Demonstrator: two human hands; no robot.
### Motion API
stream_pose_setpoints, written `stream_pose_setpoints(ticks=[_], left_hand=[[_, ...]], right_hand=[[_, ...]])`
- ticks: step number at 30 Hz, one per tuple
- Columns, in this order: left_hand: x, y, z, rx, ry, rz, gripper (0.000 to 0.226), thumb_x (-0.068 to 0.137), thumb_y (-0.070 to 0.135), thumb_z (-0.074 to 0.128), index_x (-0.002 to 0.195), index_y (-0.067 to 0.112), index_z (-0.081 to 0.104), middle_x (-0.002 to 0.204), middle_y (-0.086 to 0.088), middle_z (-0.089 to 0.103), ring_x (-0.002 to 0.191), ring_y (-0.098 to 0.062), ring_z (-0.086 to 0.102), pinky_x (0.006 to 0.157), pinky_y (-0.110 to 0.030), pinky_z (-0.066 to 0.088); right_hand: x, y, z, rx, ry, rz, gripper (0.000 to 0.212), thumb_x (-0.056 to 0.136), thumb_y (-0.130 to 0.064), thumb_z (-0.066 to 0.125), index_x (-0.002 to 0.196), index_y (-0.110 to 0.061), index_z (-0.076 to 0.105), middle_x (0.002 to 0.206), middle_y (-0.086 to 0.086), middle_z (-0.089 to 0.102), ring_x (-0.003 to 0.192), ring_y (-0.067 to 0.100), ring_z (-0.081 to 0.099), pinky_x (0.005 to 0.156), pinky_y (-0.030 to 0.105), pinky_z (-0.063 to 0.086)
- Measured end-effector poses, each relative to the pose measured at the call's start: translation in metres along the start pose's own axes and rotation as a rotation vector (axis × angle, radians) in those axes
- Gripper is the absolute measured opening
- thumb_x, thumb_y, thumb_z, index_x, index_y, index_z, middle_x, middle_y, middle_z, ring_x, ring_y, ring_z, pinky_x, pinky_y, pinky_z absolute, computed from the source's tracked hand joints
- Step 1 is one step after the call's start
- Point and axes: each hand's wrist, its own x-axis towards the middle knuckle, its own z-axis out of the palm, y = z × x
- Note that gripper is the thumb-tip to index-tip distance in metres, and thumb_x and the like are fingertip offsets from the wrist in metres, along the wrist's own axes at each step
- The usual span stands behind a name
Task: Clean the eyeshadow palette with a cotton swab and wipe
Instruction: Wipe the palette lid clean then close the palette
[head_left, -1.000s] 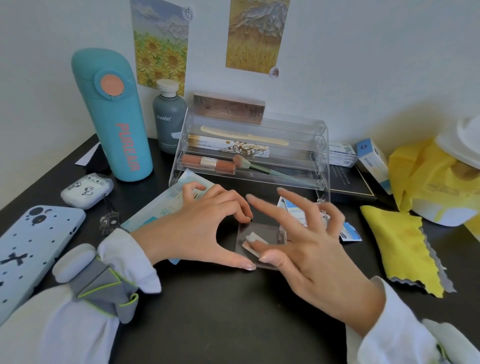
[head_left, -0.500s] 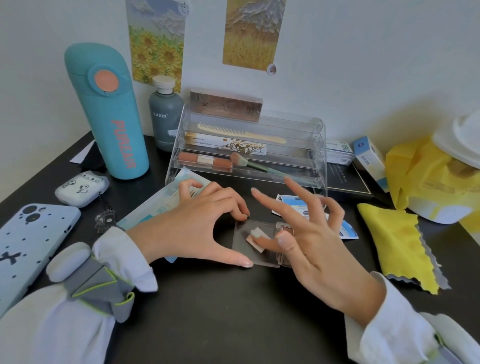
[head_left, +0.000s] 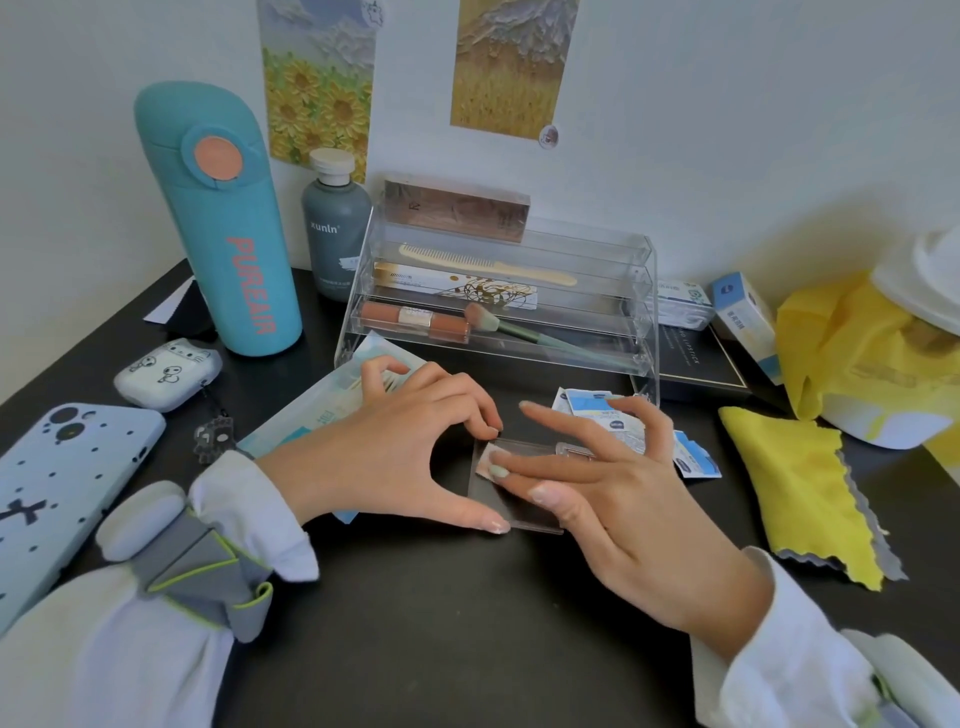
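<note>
The right hand (head_left: 618, 499) has its fingers spread nearly straight, one fingertip pressing a small folded wipe (head_left: 487, 463) onto the clear lid of the eyeshadow palette (head_left: 506, 493). The left hand (head_left: 395, 447) pinches the palette's left edge, thumb at the near corner and a curled finger at the far corner. The palette lies flat on the black desk (head_left: 441, 623) between the two hands. Risk — the slick case could skid rightward under a hard stroke, or the little wipe could slip from under the fingertip.

A teal bottle (head_left: 221, 223) stands on the black counter (head_left: 441, 623) beside a clear organizer (head_left: 498, 291); a yellow cloth (head_left: 800, 493) lies right.
</note>
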Motion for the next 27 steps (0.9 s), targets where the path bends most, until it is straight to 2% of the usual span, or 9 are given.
stream_pose_setpoints(ticks=[5, 9, 13, 17, 21, 23, 25, 27], left_hand=[[0.000, 0.000, 0.000, -0.024, -0.012, -0.016, 0.061, 0.060, 0.083, 0.061, 0.104, 0.041, 0.051, 0.121, 0.032, 0.039, 0.122, 0.009, 0.028, 0.096, -0.024, 0.006], [0.000, 0.000, 0.001, -0.022, 0.012, -0.002, 0.059, 0.060, 0.082, 0.062, 0.101, 0.040, 0.051, 0.121, 0.032, 0.040, 0.122, 0.008, 0.030, 0.099, -0.022, 0.004], [0.000, 0.002, 0.000, -0.019, -0.009, -0.015, 0.059, 0.061, 0.081, 0.062, 0.101, 0.040, 0.052, 0.121, 0.034, 0.038, 0.121, 0.008, 0.030, 0.098, -0.027, 0.006], [0.001, 0.002, 0.000, -0.019, 0.011, -0.008, 0.057, 0.060, 0.081, 0.063, 0.097, 0.039, 0.052, 0.120, 0.032, 0.041, 0.120, 0.004, 0.034, 0.101, -0.031, 0.007], [0.001, 0.002, 0.000, -0.013, 0.005, -0.018, 0.060, 0.059, 0.082, 0.063, 0.098, 0.039, 0.052, 0.120, 0.034, 0.040, 0.121, 0.004, 0.033, 0.102, -0.033, 0.007], [0.001, 0.002, 0.000, -0.014, -0.006, -0.034, 0.061, 0.059, 0.082, 0.062, 0.101, 0.039, 0.052, 0.120, 0.034, 0.038, 0.121, 0.006, 0.031, 0.102, -0.033, 0.007], [0.001, 0.002, 0.000, -0.014, -0.013, -0.044, 0.062, 0.058, 0.083, 0.062, 0.102, 0.040, 0.050, 0.119, 0.035, 0.037, 0.121, 0.007, 0.030, 0.102, -0.033, 0.008], [0.002, 0.002, 0.000, -0.014, -0.017, -0.051, 0.063, 0.058, 0.084, 0.061, 0.101, 0.041, 0.050, 0.119, 0.035, 0.037, 0.121, 0.007, 0.030, 0.103, -0.033, 0.008]], right_hand=[[-0.001, 0.002, -0.002, 0.103, -0.025, -0.041, 0.052, 0.104, -0.037, 0.016, 0.121, -0.032, 0.066, 0.120, -0.035, 0.057, 0.143, -0.005, 0.019, 0.115, 0.046, 0.012], [0.007, -0.004, 0.001, 0.020, -0.041, -0.044, 0.051, 0.104, -0.039, 0.013, 0.130, -0.036, 0.057, 0.131, -0.034, 0.051, 0.144, -0.007, 0.009, 0.117, 0.045, 0.002], [0.009, -0.005, 0.001, 0.044, 0.027, 0.017, 0.050, 0.104, -0.037, 0.017, 0.126, -0.033, 0.061, 0.122, -0.034, 0.058, 0.143, -0.007, 0.016, 0.117, 0.044, 0.002], [0.012, -0.008, 0.005, -0.006, -0.042, 0.009, 0.051, 0.104, -0.041, 0.014, 0.133, -0.033, 0.054, 0.135, -0.032, 0.049, 0.145, -0.006, 0.004, 0.116, 0.047, -0.002], [0.011, -0.009, 0.006, -0.074, -0.024, 0.031, 0.048, 0.104, -0.042, 0.015, 0.134, -0.036, 0.053, 0.135, -0.032, 0.048, 0.146, -0.001, 0.006, 0.116, 0.052, -0.001], [0.009, -0.009, 0.004, -0.119, 0.040, 0.039, 0.047, 0.105, -0.040, 0.017, 0.128, -0.038, 0.058, 0.127, -0.031, 0.057, 0.146, 0.002, 0.014, 0.116, 0.053, 0.002], [0.006, -0.008, 0.003, -0.149, 0.125, 0.054, 0.048, 0.105, -0.033, 0.022, 0.114, -0.033, 0.069, 0.103, -0.024, 0.071, 0.142, 0.005, 0.028, 0.117, 0.053, 0.006], [0.004, -0.009, 0.004, -0.195, 0.193, 0.076, 0.048, 0.105, -0.027, 0.028, 0.099, -0.027, 0.075, 0.083, -0.017, 0.075, 0.138, 0.006, 0.038, 0.119, 0.050, 0.006]])
